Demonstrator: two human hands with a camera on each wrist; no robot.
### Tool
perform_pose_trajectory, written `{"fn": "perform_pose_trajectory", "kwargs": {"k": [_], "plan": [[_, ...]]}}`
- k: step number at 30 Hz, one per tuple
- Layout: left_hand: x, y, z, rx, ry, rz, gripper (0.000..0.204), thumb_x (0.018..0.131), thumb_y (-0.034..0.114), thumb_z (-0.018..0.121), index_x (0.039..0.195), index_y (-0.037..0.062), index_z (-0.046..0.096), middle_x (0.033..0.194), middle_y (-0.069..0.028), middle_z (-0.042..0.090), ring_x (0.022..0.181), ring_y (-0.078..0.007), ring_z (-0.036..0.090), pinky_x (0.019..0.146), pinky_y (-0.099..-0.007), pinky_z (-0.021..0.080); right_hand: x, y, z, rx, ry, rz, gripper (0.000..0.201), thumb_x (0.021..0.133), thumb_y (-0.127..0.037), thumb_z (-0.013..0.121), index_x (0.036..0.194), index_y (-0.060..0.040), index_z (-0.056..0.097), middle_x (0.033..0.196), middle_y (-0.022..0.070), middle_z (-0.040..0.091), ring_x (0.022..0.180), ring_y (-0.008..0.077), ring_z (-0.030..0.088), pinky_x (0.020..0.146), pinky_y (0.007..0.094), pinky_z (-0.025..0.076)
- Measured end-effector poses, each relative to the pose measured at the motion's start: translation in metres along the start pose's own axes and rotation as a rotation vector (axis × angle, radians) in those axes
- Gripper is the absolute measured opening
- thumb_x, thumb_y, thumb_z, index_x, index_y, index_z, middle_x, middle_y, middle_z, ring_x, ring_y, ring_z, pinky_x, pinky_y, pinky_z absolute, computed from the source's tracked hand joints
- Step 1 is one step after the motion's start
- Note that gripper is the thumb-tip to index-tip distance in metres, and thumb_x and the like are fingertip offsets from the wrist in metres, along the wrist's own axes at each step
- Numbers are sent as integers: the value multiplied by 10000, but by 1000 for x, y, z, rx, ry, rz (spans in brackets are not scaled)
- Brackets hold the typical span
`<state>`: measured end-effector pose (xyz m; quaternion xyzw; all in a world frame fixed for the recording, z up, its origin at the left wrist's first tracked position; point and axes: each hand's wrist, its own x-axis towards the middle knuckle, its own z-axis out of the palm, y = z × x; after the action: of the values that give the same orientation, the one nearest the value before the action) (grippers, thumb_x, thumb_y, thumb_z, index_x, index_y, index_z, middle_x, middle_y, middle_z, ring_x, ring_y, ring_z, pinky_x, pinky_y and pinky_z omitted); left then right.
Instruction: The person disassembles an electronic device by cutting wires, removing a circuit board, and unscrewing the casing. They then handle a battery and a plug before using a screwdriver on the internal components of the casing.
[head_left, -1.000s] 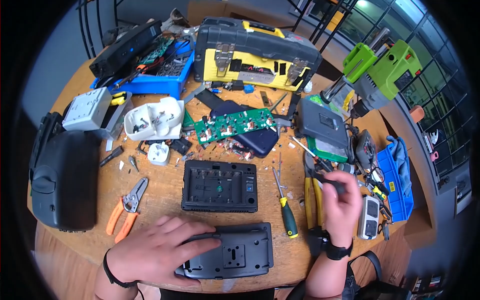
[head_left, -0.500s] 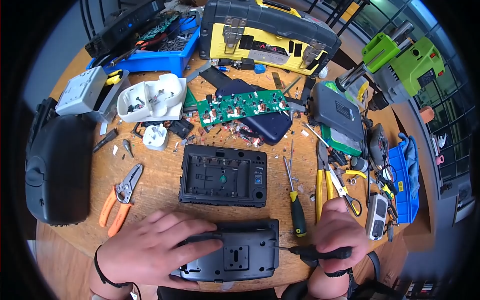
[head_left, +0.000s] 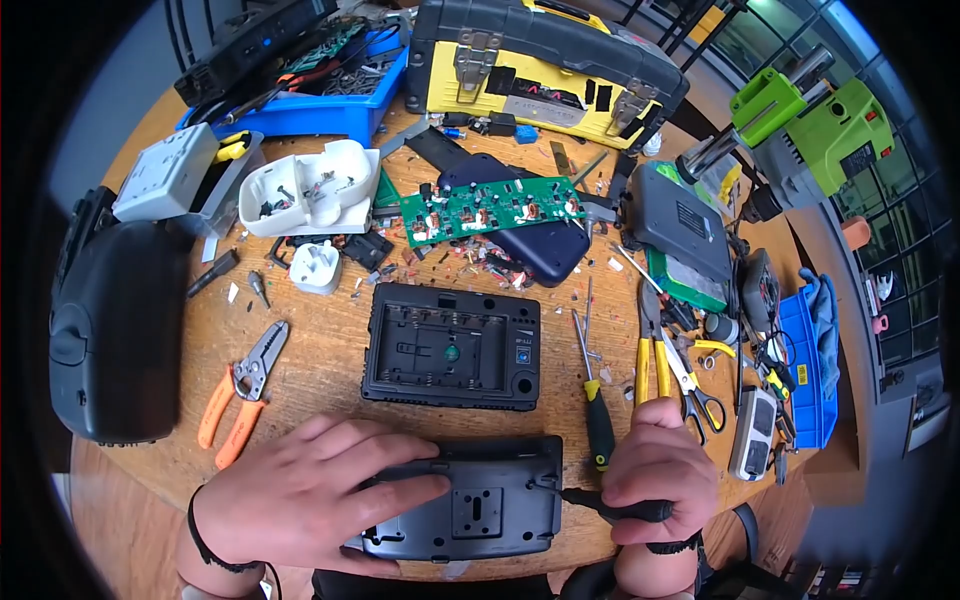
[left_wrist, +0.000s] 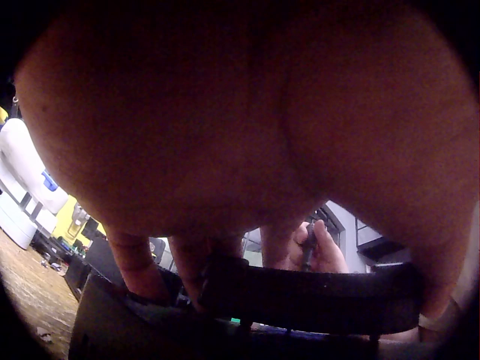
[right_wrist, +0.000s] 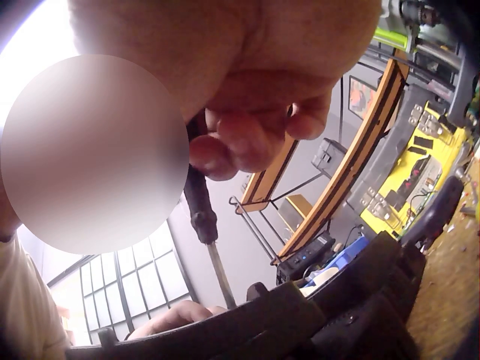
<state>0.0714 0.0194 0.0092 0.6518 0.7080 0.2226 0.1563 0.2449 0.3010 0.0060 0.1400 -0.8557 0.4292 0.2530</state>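
Observation:
A black plastic housing (head_left: 480, 510) lies with its screw-hole side up at the table's near edge. My left hand (head_left: 310, 490) grips it from the left, fingers over its far side and face, thumb along the near side. In my right hand (head_left: 662, 475) is a black-handled screwdriver (head_left: 620, 508), its handle wrapped by the fingers. The right wrist view shows the screwdriver's metal shaft (right_wrist: 222, 276) slanting down to the housing, tip hidden behind an edge. From above, the tip is at the upper right screw hole. A second black housing (head_left: 450, 348) with battery bays lies just beyond.
Orange-handled wire strippers (head_left: 243, 392) lie left. A green-and-yellow screwdriver (head_left: 597, 420), yellow-handled pliers (head_left: 652, 345) and scissors (head_left: 690, 390) lie right. Farther back are a green circuit board (head_left: 490, 210), a yellow-black toolbox (head_left: 550, 85) and scattered debris. A black case (head_left: 120, 340) stands far left.
My right hand came down from beside the pliers with the screwdriver and brought its tip leftward to the housing's upper right hole. The left hand stayed on the housing; the head view tilted slightly.

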Motion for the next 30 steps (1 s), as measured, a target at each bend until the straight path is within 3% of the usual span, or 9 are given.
{"fn": "perform_pose_trajectory", "kwargs": {"k": [8, 14, 17, 19, 23, 26, 30], "plan": [[0, 0, -1, -1, -2, 10, 684, 692, 506, 890, 1255, 152, 731, 1316, -34, 641, 1073, -216, 595, 889, -341, 440, 2, -6, -1, -61, -61, 6, 385, 784, -403, 886, 966, -119, 701, 758, 14, 669, 617, 210, 603, 775, 372, 421], [0, 0, 0, -6, 8, 12, 677, 697, 501, 891, 1253, 151, 732, 1320, -34, 642, 1069, -214, 593, 893, -340, 440, 0, -9, 6, -122, 34, -2, 354, 752, -402, 902, 950, -149, 753, 833, 0, 636, 680, 205, 620, 772, 366, 442], [0, 1, -1, -4, 14, 10, 672, 700, 504, 890, 1251, 152, 733, 1328, -34, 641, 1063, -211, 592, 892, -338, 439, -3, -2, 7, -70, 88, -93, 331, 771, -388, 891, 948, -132, 777, 871, -1, 646, 716, 200, 639, 755, 369, 448], [0, 1, -1, -1, 8, 8, 671, 701, 506, 889, 1250, 153, 733, 1328, -33, 641, 1060, -211, 591, 889, -336, 440, 2, -5, 2, -126, 31, -104, 297, 797, -359, 878, 958, -129, 781, 930, 11, 683, 732, 198, 662, 748, 377, 456], [0, 0, -1, 0, -6, 7, 671, 702, 511, 887, 1251, 156, 734, 1321, -31, 640, 1061, -212, 590, 887, -334, 442, 2, -20, 14, -71, 183, 10, 254, 817, -313, 864, 982, -138, 782, 940, 17, 697, 746, 200, 680, 741, 365, 458], [1, 0, 0, 1, 6, 11, 672, 702, 512, 886, 1252, 156, 734, 1318, -30, 639, 1068, -213, 590, 891, -332, 441, -3, -16, 14, -64, 168, -12, 212, 871, -307, 814, 1002, -142, 786, 934, 25, 700, 761, 208, 686, 739, 365, 465], [1, 1, -1, 6, 6, 8, 675, 702, 512, 885, 1255, 156, 734, 1316, -31, 639, 1073, -215, 591, 897, -335, 443, -1, -10, 11, -58, 145, -137, 193, 910, -299, 772, 1033, -151, 787, 966, 34, 720, 800, 213, 696, 755, 377, 482]]}}
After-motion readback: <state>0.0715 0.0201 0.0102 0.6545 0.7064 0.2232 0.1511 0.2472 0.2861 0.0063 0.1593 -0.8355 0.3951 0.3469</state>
